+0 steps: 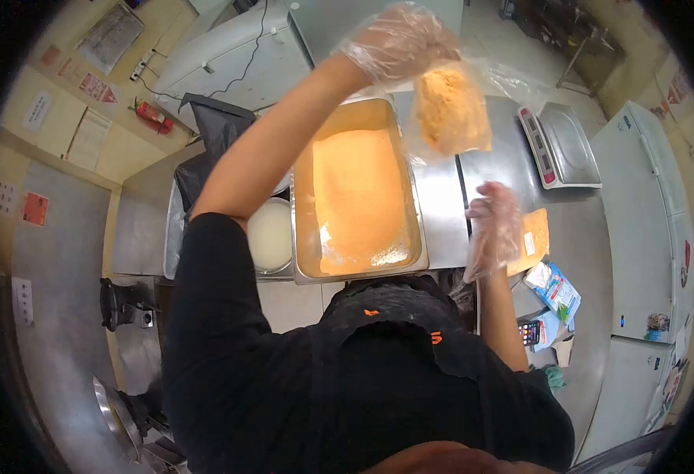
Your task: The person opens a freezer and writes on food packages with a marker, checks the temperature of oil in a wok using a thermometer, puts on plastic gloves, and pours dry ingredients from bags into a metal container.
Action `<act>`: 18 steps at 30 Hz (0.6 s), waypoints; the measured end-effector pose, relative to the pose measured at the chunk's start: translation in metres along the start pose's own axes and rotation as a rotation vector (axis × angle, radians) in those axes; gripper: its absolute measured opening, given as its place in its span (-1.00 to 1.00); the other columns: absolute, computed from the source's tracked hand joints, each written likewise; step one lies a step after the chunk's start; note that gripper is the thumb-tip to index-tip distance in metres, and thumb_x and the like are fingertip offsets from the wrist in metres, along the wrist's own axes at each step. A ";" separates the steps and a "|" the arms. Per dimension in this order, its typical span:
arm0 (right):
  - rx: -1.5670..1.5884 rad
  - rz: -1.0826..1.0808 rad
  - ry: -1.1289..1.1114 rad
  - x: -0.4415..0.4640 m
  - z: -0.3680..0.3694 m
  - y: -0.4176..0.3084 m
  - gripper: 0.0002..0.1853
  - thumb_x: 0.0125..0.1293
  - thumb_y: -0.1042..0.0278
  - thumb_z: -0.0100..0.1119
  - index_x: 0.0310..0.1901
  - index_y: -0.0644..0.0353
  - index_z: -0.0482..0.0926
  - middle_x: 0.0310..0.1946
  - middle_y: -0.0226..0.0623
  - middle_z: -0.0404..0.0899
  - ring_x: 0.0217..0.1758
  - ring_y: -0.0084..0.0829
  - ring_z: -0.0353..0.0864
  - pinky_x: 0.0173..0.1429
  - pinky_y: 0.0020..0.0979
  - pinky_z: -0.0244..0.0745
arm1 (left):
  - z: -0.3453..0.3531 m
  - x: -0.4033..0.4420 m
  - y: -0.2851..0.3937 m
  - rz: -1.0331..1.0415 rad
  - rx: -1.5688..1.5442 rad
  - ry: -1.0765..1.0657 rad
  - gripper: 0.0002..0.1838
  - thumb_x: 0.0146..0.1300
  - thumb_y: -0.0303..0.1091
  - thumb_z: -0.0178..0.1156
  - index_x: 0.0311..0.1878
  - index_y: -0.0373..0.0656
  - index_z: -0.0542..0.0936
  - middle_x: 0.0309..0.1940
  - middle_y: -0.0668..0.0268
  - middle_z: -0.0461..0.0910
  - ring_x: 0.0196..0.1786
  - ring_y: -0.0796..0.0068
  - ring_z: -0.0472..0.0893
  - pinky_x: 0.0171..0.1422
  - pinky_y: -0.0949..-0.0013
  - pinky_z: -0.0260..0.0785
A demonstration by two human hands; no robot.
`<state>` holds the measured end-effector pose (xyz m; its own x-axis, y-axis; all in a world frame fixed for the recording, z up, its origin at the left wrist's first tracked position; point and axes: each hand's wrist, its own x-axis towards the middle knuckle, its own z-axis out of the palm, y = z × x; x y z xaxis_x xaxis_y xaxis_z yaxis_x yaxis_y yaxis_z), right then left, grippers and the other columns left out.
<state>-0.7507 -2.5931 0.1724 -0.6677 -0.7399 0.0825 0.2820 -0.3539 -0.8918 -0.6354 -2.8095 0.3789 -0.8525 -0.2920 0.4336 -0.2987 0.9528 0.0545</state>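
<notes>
My left hand (402, 39), in a clear plastic glove, is raised beyond the tray and closed around the gathered top of a clear plastic bag (451, 110). An orange, crumbly-looking mass fills the bag, which hangs over the steel table. To its left lies a deep metal tray (303, 237) with a smooth orange layer (359, 189) inside, glossy near the close end. Lower right, my right hand (495, 225), also gloved, hovers by the table with its fingers apart and slightly blurred, holding nothing I can see.
A digital scale (572, 146) stands at the right. Nearer are an orange packet (533, 241), a blue-and-white pack (554, 288) and a phone (529, 332). Left of the tray are a round container of whitish content (270, 237) and a black plastic bag (216, 130).
</notes>
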 end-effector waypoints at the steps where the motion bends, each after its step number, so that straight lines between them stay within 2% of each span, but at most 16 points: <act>1: 0.110 0.407 -0.062 0.005 0.002 0.014 -0.33 0.31 -0.21 0.07 0.12 0.33 0.37 -0.01 -0.06 0.51 -0.18 -0.36 0.57 -0.10 -0.32 0.59 | -0.004 -0.002 -0.004 -0.002 0.006 0.005 -0.64 0.35 -0.04 0.01 -0.09 -0.04 0.68 -0.05 0.22 0.63 0.00 0.25 0.60 0.20 0.25 0.41; 3: 0.516 0.834 -0.319 0.001 0.019 0.033 -0.10 0.19 -0.39 0.05 0.27 0.32 0.22 0.18 0.09 0.36 0.11 -0.11 0.52 0.12 -0.18 0.55 | -0.010 -0.004 -0.018 -0.009 0.066 -0.059 -0.70 0.32 -0.09 0.05 -0.14 0.01 0.70 -0.05 0.31 0.64 0.03 0.29 0.59 0.20 0.27 0.41; 4: 0.677 0.903 -0.379 0.002 0.034 0.045 -0.04 0.16 -0.44 0.03 0.32 0.29 0.15 0.24 0.10 0.30 0.24 -0.05 0.39 0.23 -0.10 0.46 | -0.008 -0.011 -0.026 -0.011 0.076 -0.057 -0.70 0.32 -0.09 0.05 -0.14 0.01 0.70 -0.05 0.31 0.64 0.03 0.29 0.59 0.20 0.27 0.41; 5: 0.839 0.971 -0.438 0.006 0.051 0.057 0.03 0.12 -0.49 0.01 0.37 0.25 0.09 0.29 0.12 0.24 0.37 0.01 0.26 0.33 -0.02 0.36 | 0.000 -0.021 -0.035 0.193 0.228 -0.040 -0.72 0.32 -0.12 0.05 -0.14 0.04 0.70 -0.05 0.34 0.64 0.02 0.29 0.60 0.16 0.28 0.43; 6: 0.843 0.972 -0.444 0.013 0.067 0.068 0.03 0.12 -0.49 0.01 0.37 0.25 0.09 0.29 0.12 0.24 0.37 0.01 0.26 0.33 -0.02 0.36 | 0.007 -0.032 -0.043 0.398 0.378 -0.027 -0.75 0.32 -0.16 0.05 -0.13 0.07 0.70 -0.04 0.37 0.64 0.00 0.29 0.60 0.12 0.29 0.45; 8: 1.019 0.789 -0.531 0.029 0.094 0.088 0.01 0.16 -0.47 -0.03 0.40 0.24 0.07 0.32 0.08 0.22 0.42 -0.06 0.19 0.40 0.01 0.24 | 0.012 -0.065 -0.036 0.231 0.354 -0.110 -0.78 0.30 -0.24 0.05 -0.15 0.10 0.69 -0.12 0.39 0.64 -0.06 0.33 0.61 0.04 0.31 0.47; 9: 1.027 0.785 -0.537 0.032 0.104 0.095 0.01 0.16 -0.47 -0.03 0.40 0.24 0.07 0.32 0.08 0.22 0.42 -0.06 0.19 0.40 0.01 0.24 | 0.012 -0.085 -0.032 0.252 0.414 -0.140 -0.80 0.26 -0.24 0.08 -0.14 0.12 0.66 -0.17 0.37 0.60 -0.06 0.35 0.57 -0.02 0.29 0.46; 10: 1.044 0.714 -0.538 0.033 0.113 0.102 -0.07 0.21 -0.39 0.01 0.37 0.23 0.13 0.31 0.05 0.25 0.39 -0.09 0.25 0.39 -0.02 0.27 | 0.013 -0.108 -0.027 0.276 0.472 -0.173 -0.81 0.23 -0.24 0.11 -0.13 0.14 0.63 -0.21 0.36 0.57 -0.05 0.38 0.52 -0.09 0.27 0.45; 12: 1.069 0.629 -0.539 0.046 0.123 0.118 -0.15 0.25 -0.31 0.05 0.35 0.22 0.18 0.29 0.02 0.29 0.35 -0.13 0.31 0.37 -0.05 0.31 | 0.018 -0.157 -0.020 0.124 0.510 -0.278 -0.85 0.17 -0.22 0.16 -0.20 0.10 0.62 -0.28 0.38 0.56 -0.11 0.39 0.54 -0.12 0.26 0.45; 14: 0.821 0.584 -0.359 0.066 0.119 0.132 -0.36 0.30 -0.01 0.18 0.27 0.20 0.28 0.20 -0.07 0.41 0.24 -0.21 0.45 0.29 -0.17 0.43 | 0.034 -0.205 -0.035 0.179 0.179 -0.092 -0.87 0.14 -0.27 0.22 -0.22 0.07 0.61 -0.33 0.37 0.57 -0.14 0.36 0.56 -0.12 0.23 0.45; 15: 0.821 0.584 -0.356 0.073 0.119 0.129 -0.36 0.30 -0.01 0.18 0.27 0.20 0.28 0.20 -0.07 0.41 0.24 -0.21 0.45 0.29 -0.17 0.43 | 0.042 -0.225 -0.037 0.180 0.176 -0.093 -0.87 0.14 -0.27 0.22 -0.22 0.07 0.61 -0.33 0.37 0.57 -0.14 0.36 0.56 -0.12 0.23 0.45; 17: 0.393 0.374 -0.437 0.086 0.117 0.119 -0.48 0.27 0.24 0.23 0.21 0.20 0.33 0.08 -0.18 0.50 0.11 -0.28 0.55 0.17 -0.28 0.53 | 0.060 -0.261 -0.035 -0.120 -0.109 -0.111 -0.82 0.10 -0.30 0.30 -0.20 0.01 0.62 -0.32 0.34 0.60 -0.13 0.29 0.57 -0.08 0.22 0.46; 18: 0.433 0.374 -0.526 0.114 0.111 0.152 -0.43 0.18 0.39 0.33 0.18 0.21 0.30 -0.04 -0.20 0.55 0.04 -0.35 0.57 0.12 -0.32 0.57 | 0.067 -0.270 -0.033 -0.127 -0.117 -0.110 -0.82 0.10 -0.30 0.30 -0.20 0.01 0.62 -0.32 0.34 0.60 -0.13 0.29 0.57 -0.08 0.22 0.46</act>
<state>-0.7075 -2.7946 0.0951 -0.0910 -0.9900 0.1074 0.7407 -0.1393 -0.6573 -0.4241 -2.7677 0.1996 -0.8548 -0.4118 0.3159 -0.3606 0.9090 0.2091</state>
